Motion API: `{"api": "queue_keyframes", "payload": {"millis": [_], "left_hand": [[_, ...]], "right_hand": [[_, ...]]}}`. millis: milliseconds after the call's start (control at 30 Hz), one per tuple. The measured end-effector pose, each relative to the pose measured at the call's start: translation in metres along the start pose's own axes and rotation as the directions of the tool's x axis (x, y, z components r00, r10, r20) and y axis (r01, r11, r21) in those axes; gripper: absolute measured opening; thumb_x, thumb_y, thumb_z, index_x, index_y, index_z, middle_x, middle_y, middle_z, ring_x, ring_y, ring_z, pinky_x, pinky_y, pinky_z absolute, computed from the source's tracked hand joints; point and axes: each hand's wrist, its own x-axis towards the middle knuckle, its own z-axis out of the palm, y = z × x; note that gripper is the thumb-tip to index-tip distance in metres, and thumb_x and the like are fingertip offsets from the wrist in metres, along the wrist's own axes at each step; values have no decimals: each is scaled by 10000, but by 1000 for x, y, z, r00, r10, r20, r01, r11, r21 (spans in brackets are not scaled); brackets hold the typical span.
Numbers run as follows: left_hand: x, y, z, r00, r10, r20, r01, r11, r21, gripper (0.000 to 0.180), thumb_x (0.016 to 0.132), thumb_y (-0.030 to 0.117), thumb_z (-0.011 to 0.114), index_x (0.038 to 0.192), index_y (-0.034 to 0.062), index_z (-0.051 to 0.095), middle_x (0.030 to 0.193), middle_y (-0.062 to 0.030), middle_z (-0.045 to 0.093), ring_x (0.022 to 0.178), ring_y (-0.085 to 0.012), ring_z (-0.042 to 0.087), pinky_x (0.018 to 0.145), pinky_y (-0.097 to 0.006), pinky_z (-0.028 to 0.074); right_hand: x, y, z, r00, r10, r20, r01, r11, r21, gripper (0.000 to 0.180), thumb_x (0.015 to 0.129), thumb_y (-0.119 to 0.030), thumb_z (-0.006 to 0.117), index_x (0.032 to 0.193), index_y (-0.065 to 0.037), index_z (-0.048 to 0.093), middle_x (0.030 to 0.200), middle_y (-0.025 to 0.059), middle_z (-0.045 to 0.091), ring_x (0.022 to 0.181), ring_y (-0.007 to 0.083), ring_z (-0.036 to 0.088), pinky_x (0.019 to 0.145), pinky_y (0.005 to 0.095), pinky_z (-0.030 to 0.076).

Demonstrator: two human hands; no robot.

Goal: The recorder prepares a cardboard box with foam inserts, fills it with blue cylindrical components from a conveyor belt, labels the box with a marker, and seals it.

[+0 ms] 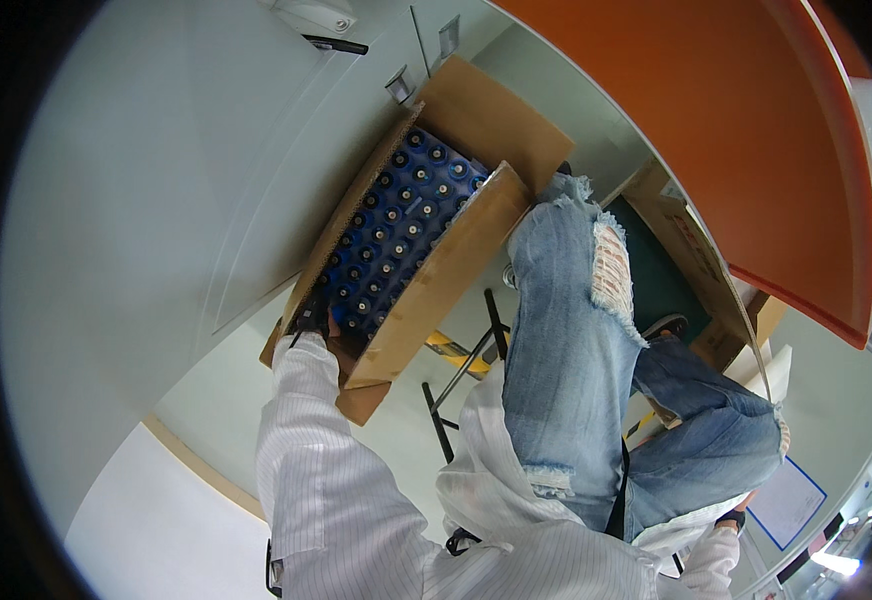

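A tall open cardboard box [453,272] stands on the floor to my left, beside my knee. Rows of blue cylinders [393,214], each with a small pale tip at its centre, fill it. My left hand [332,322] reaches down into the near end of the box, next to the closest cylinders. A black band or glove edge covers its wrist, and its fingers are hidden, so their grip does not show. At the lower right, my right hand [745,503] is beside my thigh. Only a small part of it appears past a dark wristband.
An orange surface [716,130] curves overhead at the upper right. A pale grey panel [176,180] rises along the left. Another cardboard box [691,235] with a dark green inside stands right of my leg. Black-and-metal stand legs [462,370] and yellow-black floor tape [456,352] lie between.
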Motion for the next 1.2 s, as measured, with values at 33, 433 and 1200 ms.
{"api": "queue_keyframes", "payload": {"millis": [33, 433, 1200], "left_hand": [[2, -1, -1, 1000, 2, 0, -2, 1000, -1, 486, 876, 255, 532, 1303, 41, 441, 1365, -227, 422, 1247, -363, 435, 930, -423, 462], [-21, -23, 33, 1000, 5, 20, -3, 996, -88, 432, 921, 255, 483, 1293, 38, 458, 1381, -235, 420, 1270, -362, 425, 956, -413, 454], [-173, 52, -150, 882, 302, -361, -470, 596, -651, 270, 840, 221, 679, 982, -7, 656, 834, -131, 696, 774, -227, 673, 720, -326, 518]], "right_hand": [[0, 0, 0, 1000, 3, 4, -3, 1000, 0, 289, 899, -187, 560, 1053, 48, 630, 980, 117, 666, 838, 200, 596, 772, 315, 474], [1, 4, -13, 1000, -3, 1, 3, 1000, -10, 284, 899, -185, 560, 1045, 48, 633, 973, 116, 668, 832, 199, 597, 767, 316, 477], [41, 9, 90, 983, -175, 54, 166, 976, 143, 275, 899, -180, 558, 1030, 47, 639, 960, 114, 671, 820, 198, 601, 759, 318, 482]]}}
